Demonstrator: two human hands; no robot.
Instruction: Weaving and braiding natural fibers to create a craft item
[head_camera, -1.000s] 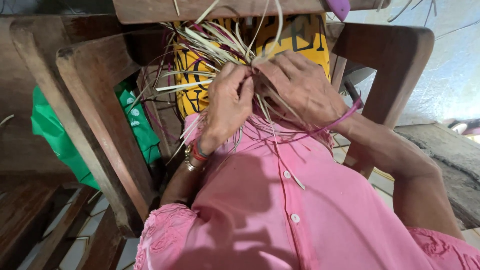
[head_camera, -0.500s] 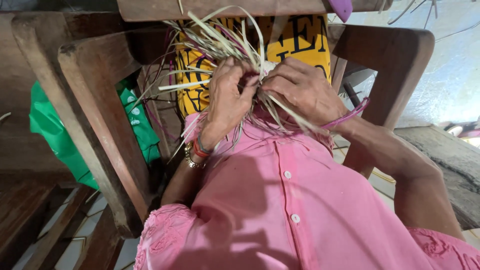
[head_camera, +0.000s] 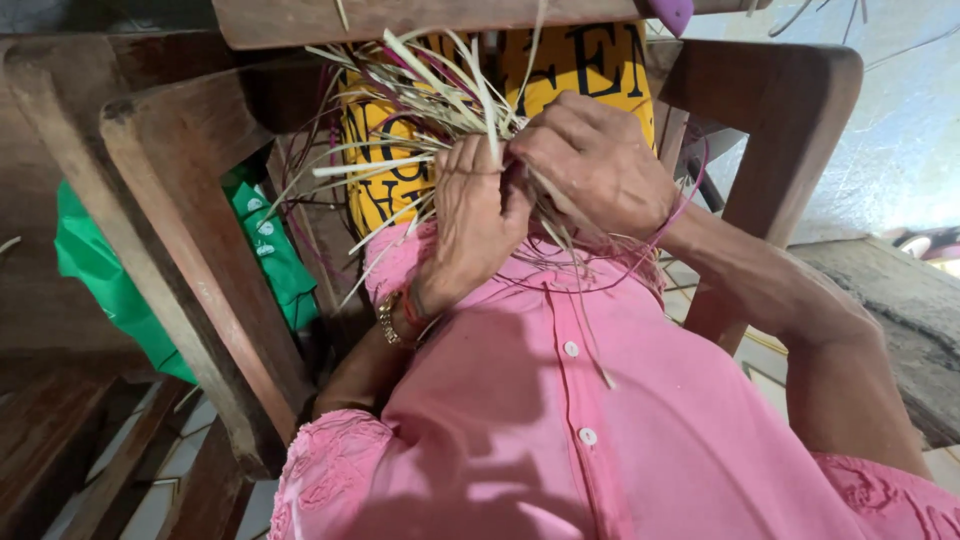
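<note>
— Straw-coloured and purple, the bundle of thin flat palm-like strips (head_camera: 420, 95) sits pinched between two bare hands held close to the chest of a person in a pink buttoned shirt (head_camera: 560, 420). How is each hand placed?

— The left hand (head_camera: 478, 215) is curled shut around the gathered base of the strips, fingers folded over them, gold and red bangles (head_camera: 395, 315) at its wrist. The right hand (head_camera: 590, 165) presses against it from the other side, knuckles up, fingertips closed on the same knot of strips where the two hands meet.

— And where do the strips go from there?

— Loose pale ends fan up and outward above the left hand; a few hang down below both hands onto the shirt front. One thin purple strand (head_camera: 670, 225) loops around the right wrist.

— What surrounds them?

— Beyond the hands lies a yellow fabric with black lettering (head_camera: 590, 65). Dark wooden chair frames (head_camera: 190, 250) stand just beside the left hand, another wooden armrest (head_camera: 790, 110) past the right hand. A green plastic bag (head_camera: 100, 270) shows behind the frame, well apart from the left hand.
</note>
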